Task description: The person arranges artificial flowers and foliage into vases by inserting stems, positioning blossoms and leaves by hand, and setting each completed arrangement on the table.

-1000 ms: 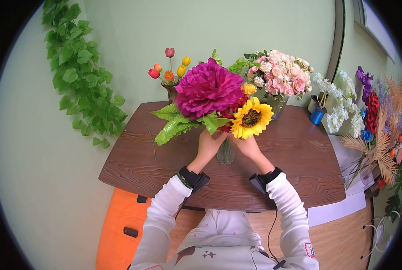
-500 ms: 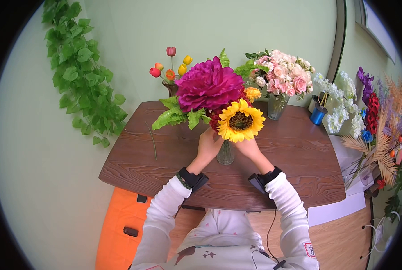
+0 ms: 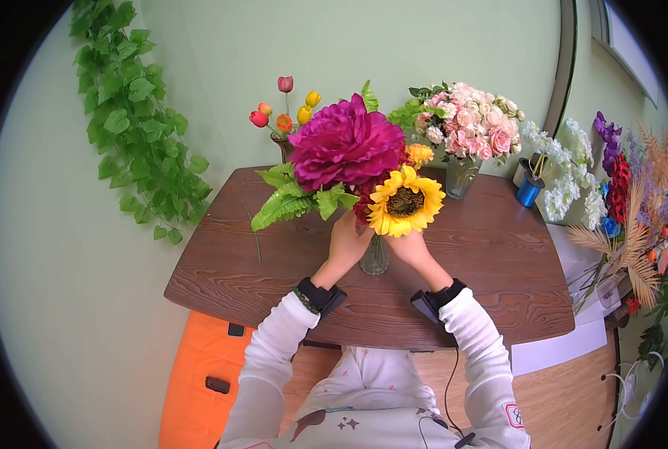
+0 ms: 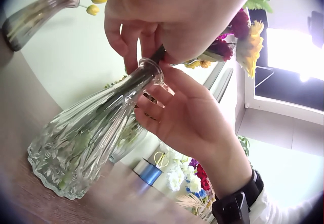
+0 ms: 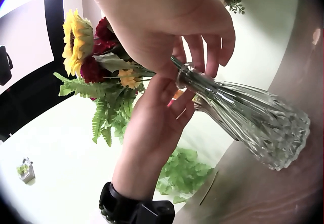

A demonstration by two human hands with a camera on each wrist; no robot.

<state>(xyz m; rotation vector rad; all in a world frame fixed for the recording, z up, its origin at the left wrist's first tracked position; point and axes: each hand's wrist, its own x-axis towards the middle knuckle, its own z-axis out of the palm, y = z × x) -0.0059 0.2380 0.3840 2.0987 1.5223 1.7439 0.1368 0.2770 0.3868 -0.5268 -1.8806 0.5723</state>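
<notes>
A ribbed clear glass vase (image 3: 375, 259) stands on the brown wooden table, with green stems inside it. Above its mouth spreads a bouquet: a large magenta peony (image 3: 347, 144), a sunflower (image 3: 405, 202), dark red blooms, a small orange flower (image 3: 419, 155) and fern leaves (image 3: 281, 206). My left hand (image 3: 346, 245) and right hand (image 3: 411, 251) meet from both sides under the blooms. In the left wrist view, both hands pinch the stems (image 4: 159, 54) right at the vase rim, thumbs in front and fingers curled behind. The blooms partly hide the fingers in the head view.
A vase of tulips (image 3: 285, 146) stands behind on the left, a glass vase of pink roses (image 3: 461, 179) behind on the right. Near the right edge are a blue ribbon spool (image 3: 528, 191) and white blossoms (image 3: 573, 194). A loose thin stem (image 3: 258, 247) lies on the left.
The sunflower swung left and slightly down, then came back a little to the right. The peony and fern leaves shifted slightly. Both hands stay at the vase mouth.
</notes>
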